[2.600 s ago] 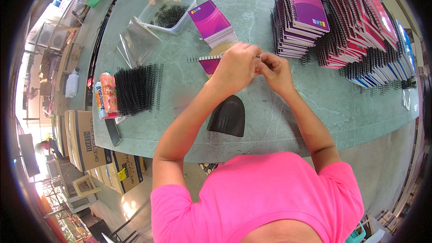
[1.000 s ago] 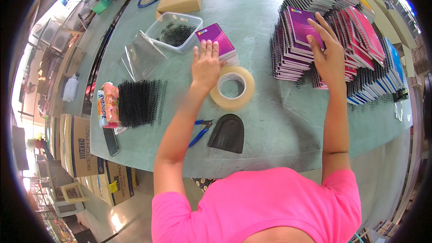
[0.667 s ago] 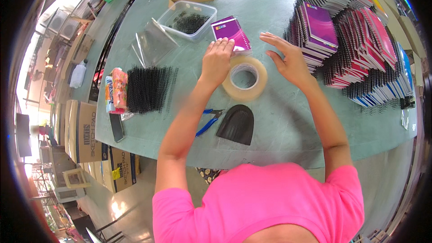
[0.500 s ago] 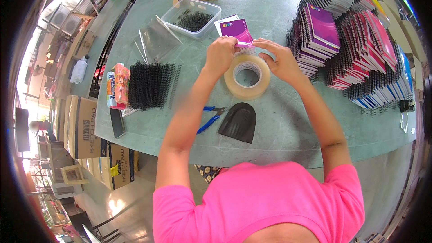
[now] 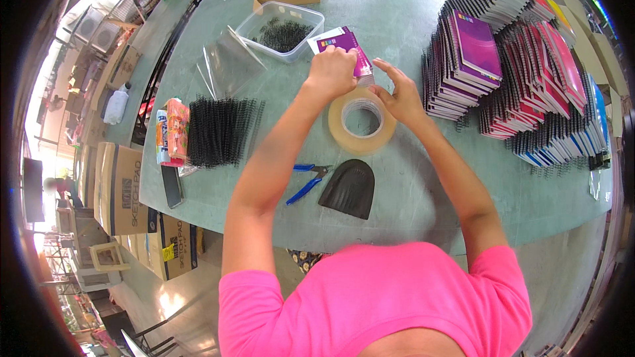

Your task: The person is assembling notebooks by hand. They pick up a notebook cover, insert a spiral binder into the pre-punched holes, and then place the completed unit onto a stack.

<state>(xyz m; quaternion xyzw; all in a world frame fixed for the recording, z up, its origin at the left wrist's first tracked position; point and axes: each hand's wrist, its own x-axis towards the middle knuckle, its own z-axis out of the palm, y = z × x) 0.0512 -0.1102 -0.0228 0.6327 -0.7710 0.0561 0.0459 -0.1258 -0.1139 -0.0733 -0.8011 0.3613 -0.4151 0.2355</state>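
Left fingers (image 5: 341, 59): curling over purple-covered stack (image 5: 363, 65); can't tell grip.
Right fingers (image 5: 391, 71): spreading apart beside tape roll (image 5: 360, 146).
Purple-covered stack: lying just beyond tape roll.
Pliers (image 5: 305, 191): resting bodyward of tape roll.

The purple cover (image 5: 348, 40) looks glossy paper; the tape roll (image 5: 361, 147), smooth plastic.

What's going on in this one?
A person in a pink top works at a green table. The left hand is curled over the near part of some small purple pads; its grip is hidden. The right hand is open beside them, near the tape roll. Loose black coils lie to the left, pliers lie nearer the person, and coil-bound notebooks are stacked on the right.
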